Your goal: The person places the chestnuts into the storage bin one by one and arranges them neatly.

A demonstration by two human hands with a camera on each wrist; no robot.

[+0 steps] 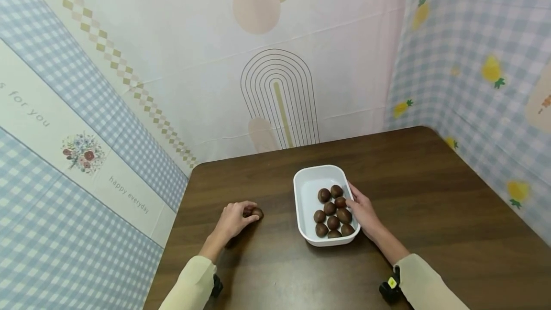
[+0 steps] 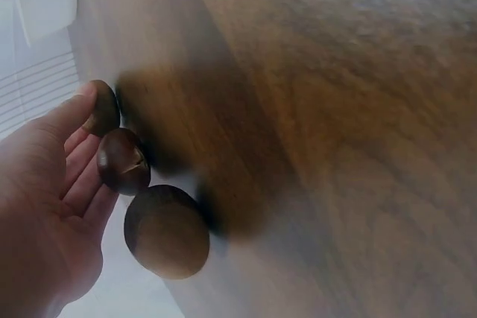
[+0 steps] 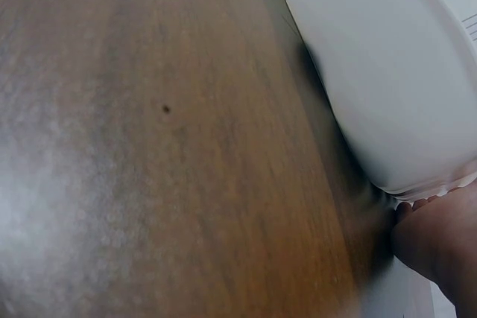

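On the left of the table, my left hand (image 1: pixel 234 218) curls thumb and fingers about a brown chestnut (image 1: pixel 258 212). The left wrist view has the thumb against this far chestnut (image 2: pixel 106 109), a glossy chestnut (image 2: pixel 124 161) beside the fingers, and a larger-looking chestnut (image 2: pixel 168 232) nearer the camera. Whether the fingers hold those two is hard to tell. A white rectangular container (image 1: pixel 297 195) stands to the right with several chestnuts (image 1: pixel 329 208) in its near part. My right hand (image 1: pixel 363 212) grips its right side, thumb over the rim; the other fingers are partly hidden.
The brown wooden table (image 1: pixel 275 262) has rounded far corners. A patterned cloth (image 1: pixel 206 99) hangs behind it, with checked cloths (image 1: pixel 473 85) along the sides. Each wrist wears a black device (image 1: pixel 389 291) at the sleeve.
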